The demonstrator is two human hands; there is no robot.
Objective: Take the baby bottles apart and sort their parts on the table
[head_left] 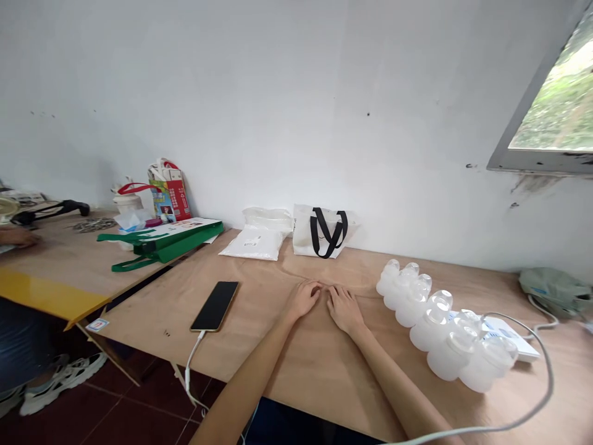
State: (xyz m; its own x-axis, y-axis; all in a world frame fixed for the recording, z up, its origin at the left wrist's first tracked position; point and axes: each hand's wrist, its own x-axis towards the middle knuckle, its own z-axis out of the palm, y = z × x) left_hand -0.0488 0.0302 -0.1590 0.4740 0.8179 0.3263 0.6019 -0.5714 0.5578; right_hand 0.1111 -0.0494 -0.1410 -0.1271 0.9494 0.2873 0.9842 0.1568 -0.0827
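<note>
My left hand (303, 299) lies on the wooden table (319, 364), its fingers stretched out and nothing in them. Close beside it, my right hand (343, 308) also rests flat with fingers apart and holds nothing. The fingertips of both hands nearly meet. Off to the left is a black-screened phone (215, 306) with a white charging cable (188, 371) plugged in. Right of my right hand stand several frosted white bottles (433, 321) with clear domed caps, in two rows. Behind the bottles lies a white flat device (509, 339), partly hidden.
Against the wall sit white plastic packages (257, 242) and a white bag with black handles (306, 232). A green bag (171, 247) lies at the left table. A grey-green cloth item (553, 290) is far right; a grey cable (549, 371) loops nearby. Another person's hand (18, 238) shows far left.
</note>
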